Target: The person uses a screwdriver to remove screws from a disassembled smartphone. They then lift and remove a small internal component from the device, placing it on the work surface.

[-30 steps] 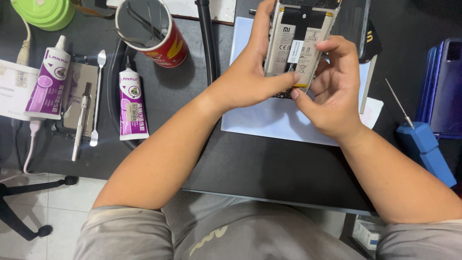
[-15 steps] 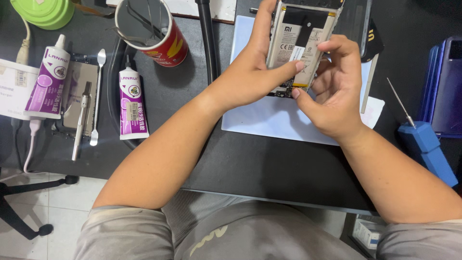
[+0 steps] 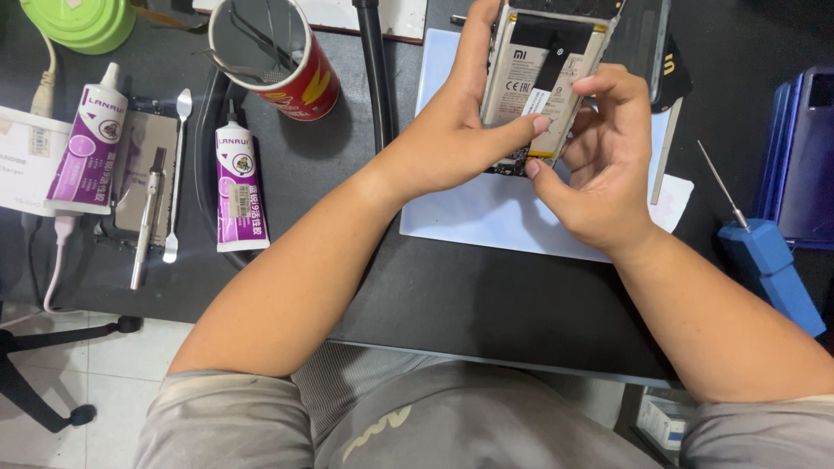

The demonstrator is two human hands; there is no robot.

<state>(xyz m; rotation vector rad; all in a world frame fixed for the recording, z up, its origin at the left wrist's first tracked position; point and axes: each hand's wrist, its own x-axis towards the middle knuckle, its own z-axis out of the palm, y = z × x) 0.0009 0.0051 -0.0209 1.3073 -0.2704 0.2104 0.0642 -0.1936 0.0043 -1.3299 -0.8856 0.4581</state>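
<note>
1. The left hand (image 3: 452, 143) grips an opened phone (image 3: 543, 78) with its battery exposed, fingers clamped along its edge, above a pale blue mat (image 3: 486, 217).
2. The right hand (image 3: 599, 165) pinches the phone's lower edge, fingers closed on it.
3. Two purple glue tubes (image 3: 239, 187) lie to the left on the dark bench (image 3: 452, 295).

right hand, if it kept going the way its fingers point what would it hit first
The right hand points up-left at the opened phone, which its fingertips already seem to touch; past it comes the left hand, though depth is unclear.
</note>
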